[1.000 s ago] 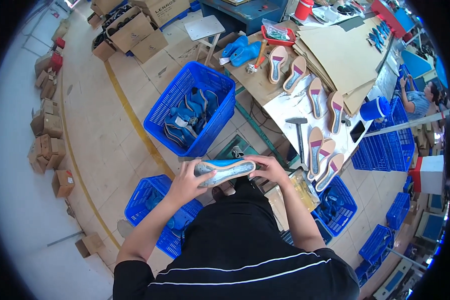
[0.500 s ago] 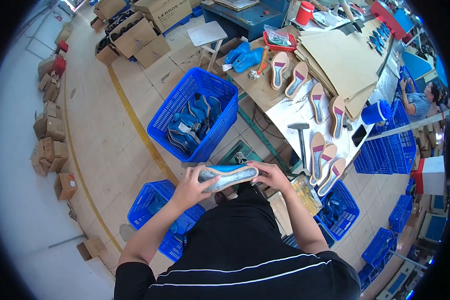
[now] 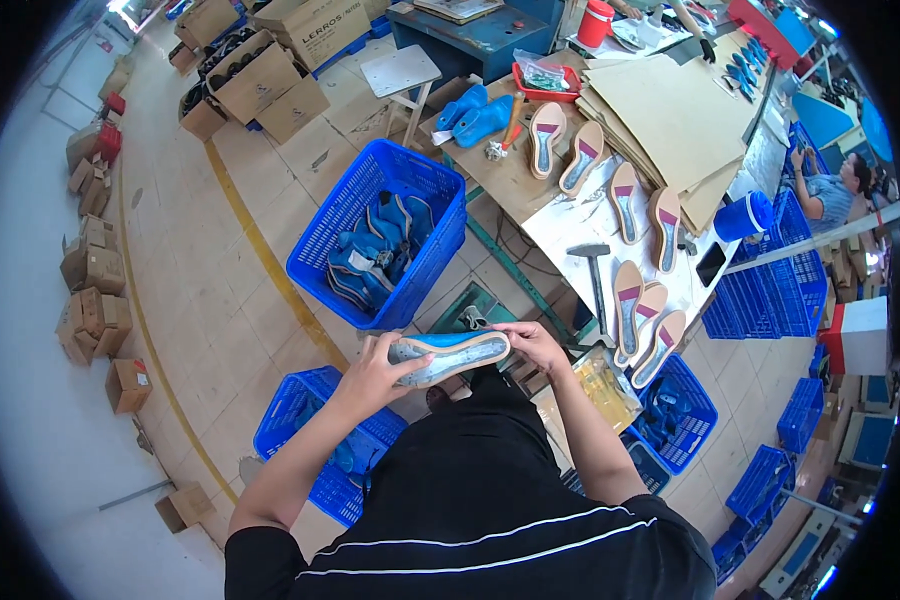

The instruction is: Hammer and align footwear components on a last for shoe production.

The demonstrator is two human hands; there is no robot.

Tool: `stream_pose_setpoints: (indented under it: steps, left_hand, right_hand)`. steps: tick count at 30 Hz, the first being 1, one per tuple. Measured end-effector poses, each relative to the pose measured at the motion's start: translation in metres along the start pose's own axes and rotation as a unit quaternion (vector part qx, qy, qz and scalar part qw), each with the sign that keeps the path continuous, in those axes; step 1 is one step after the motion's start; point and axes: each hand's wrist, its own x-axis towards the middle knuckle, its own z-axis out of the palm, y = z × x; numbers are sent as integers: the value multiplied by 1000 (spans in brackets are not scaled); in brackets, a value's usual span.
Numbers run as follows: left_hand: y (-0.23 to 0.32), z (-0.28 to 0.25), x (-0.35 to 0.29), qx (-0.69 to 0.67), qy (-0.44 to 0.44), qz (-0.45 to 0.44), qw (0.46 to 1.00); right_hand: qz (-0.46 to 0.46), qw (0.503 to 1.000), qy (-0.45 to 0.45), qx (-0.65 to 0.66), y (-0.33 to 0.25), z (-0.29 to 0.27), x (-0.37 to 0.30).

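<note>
Before my body, an unfinished shoe (image 3: 460, 358) lies sideways, its grey underside with a tan rim turned up toward me. A strip of its blue upper shows along the far edge. My left hand (image 3: 376, 374) is closed around one end, thumb across the underside. At the other end, my right hand (image 3: 533, 345) pinches the edge with its fingertips. Beyond the shoe stands a blue crate (image 3: 305, 262) with several blue shoe pieces in it. To the right, several loose soles (image 3: 625, 310) with tan rims and a hammer (image 3: 592, 270) lie on the worktable (image 3: 560, 222).
Tan boards (image 3: 660, 115), a blue jug (image 3: 742, 216) and a phone (image 3: 710, 264) occupy the table. Blue crates stand close by my left (image 3: 270, 425) and right (image 3: 700, 440). A white stool (image 3: 400, 70) is beyond. At far right sits another person (image 3: 830, 195).
The whole view has shifted slightly, with table and crates a little to the left. Both hands keep their hold on the shoe, which is turned much the same way.
</note>
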Motion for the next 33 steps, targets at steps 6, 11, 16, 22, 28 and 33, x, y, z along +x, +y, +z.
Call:
stream_pose_setpoints:
  steps: [6,11,16,22,28,33]
  left_hand:
    - [4,-4,4,3,6,2,1000]
    - [3,-2,2,11,7,3,1000]
    - [5,-2,2,8,6,8,1000]
    - [7,2,-4,8,20,1,1000]
    - [11,5,-6,19,20,-1,1000]
    - [4,19,-7,-21,42,22,999]
  right_hand:
    - [38,998,-8,48,0,-7,5]
    - [43,998,-7,34,-5,-5,5]
    - [27,998,-18,-60,-20,-5,-1]
    - [-122,868,-76,-476,-95,49,-22]
    - [-92,815,-22,-571,-107,75,-28]
    - [-111,831,-16,-545,-104,72,-32]
